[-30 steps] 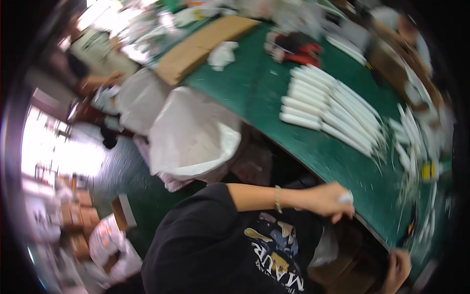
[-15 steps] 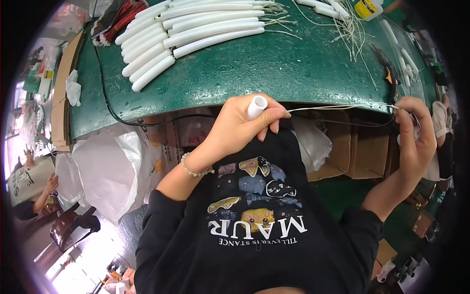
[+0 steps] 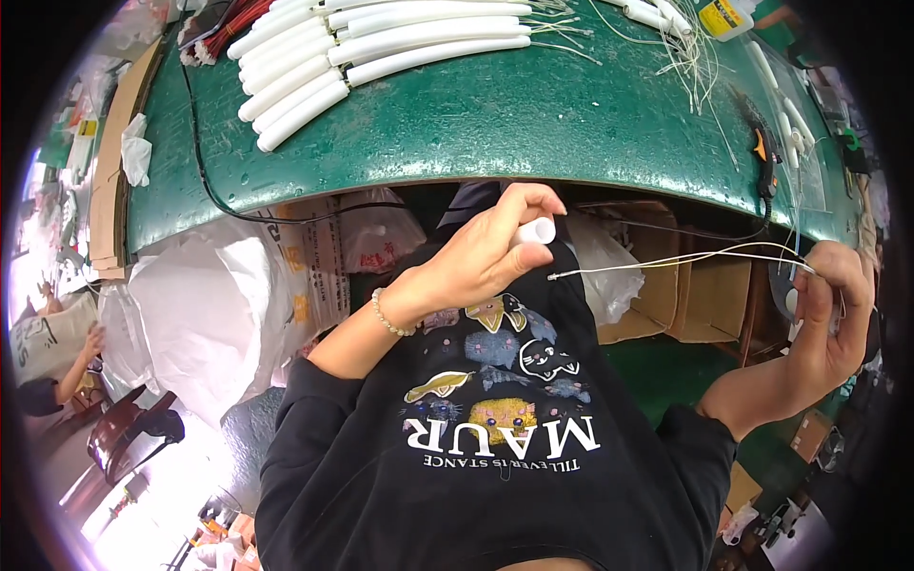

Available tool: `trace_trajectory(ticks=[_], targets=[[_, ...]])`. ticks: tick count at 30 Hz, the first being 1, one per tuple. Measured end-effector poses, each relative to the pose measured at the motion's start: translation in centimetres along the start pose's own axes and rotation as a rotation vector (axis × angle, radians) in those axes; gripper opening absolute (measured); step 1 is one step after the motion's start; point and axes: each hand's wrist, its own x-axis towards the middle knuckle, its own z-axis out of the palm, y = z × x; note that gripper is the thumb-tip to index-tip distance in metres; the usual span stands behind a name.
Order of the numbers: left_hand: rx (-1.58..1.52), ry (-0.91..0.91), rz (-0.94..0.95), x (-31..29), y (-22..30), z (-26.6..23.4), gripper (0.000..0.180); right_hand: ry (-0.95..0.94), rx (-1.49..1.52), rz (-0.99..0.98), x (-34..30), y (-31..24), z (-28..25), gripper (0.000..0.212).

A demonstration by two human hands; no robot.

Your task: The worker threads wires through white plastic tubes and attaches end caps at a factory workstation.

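My left hand (image 3: 487,249) is closed around a short white tube (image 3: 539,231), its open end facing up and right. Off to the right, my right hand (image 3: 836,295) pinches a pair of thin white wires (image 3: 666,261) between thumb and fingers. The wires reach left across the gap to a small tip just below the tube; that tip is free of my left hand. Both hands are in front of the green table's (image 3: 457,133) near edge, above my lap.
Long white tubes (image 3: 438,49) with wire ends lie in rows on the table. More tubes and tangled wires (image 3: 700,71) are at the far right, near a yellow-labelled bottle (image 3: 725,17). A black, orange-triggered glue gun (image 3: 764,157) rests at the right edge. Cardboard boxes (image 3: 714,295) stand underneath.
My left hand has let go of the wire end and shifted slightly right with the tube. My right hand has moved right and down, pulling the wires away.
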Motion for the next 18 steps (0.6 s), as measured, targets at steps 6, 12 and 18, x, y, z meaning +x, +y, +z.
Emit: trace_trajectory(ticks=[6,12,18], targets=[[0.285,-0.016,0.104,-1.1,-0.6,-0.8,0.031,-0.025,0.022,-0.013,-0.1,0.3,-0.1,0.011],[0.369,-0.048,0.08,-1.3,0.1,-0.7,0.024,-0.041,0.043,0.034,0.1,0.4,0.3,0.012],[0.37,-0.044,0.118,-1.2,0.3,-0.6,0.025,-0.071,0.073,0.032,0.1,0.4,1.2,0.013]])
